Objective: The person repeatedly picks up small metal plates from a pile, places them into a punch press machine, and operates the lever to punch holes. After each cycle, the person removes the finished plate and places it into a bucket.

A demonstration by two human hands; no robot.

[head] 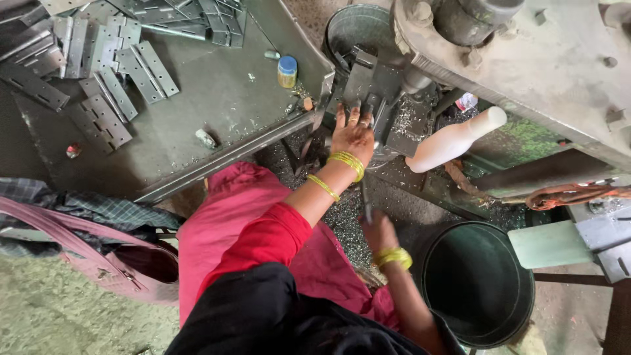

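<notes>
My left hand [351, 133], with yellow bangles at the wrist and a red sleeve up the arm, lies fingers-forward on a grey metal hinge plate [360, 82] and holds it in the fixture of a heavy press machine [552, 59]. Lower down, my right hand [379, 231], also with yellow bangles, is closed around a thin metal rod [365, 200] that points up toward the machine. Metal shavings [345, 220] cover the ground between the two hands.
A steel table [217, 98] at the left holds a pile of several grey hinges [108, 59] and a small blue-lidded jar [286, 71]. A white handle [453, 140] sticks out of the machine. A dark green bucket [476, 284] stands at the lower right, a grey bucket [355, 27] at the top, and a pink bag [98, 260] at the left.
</notes>
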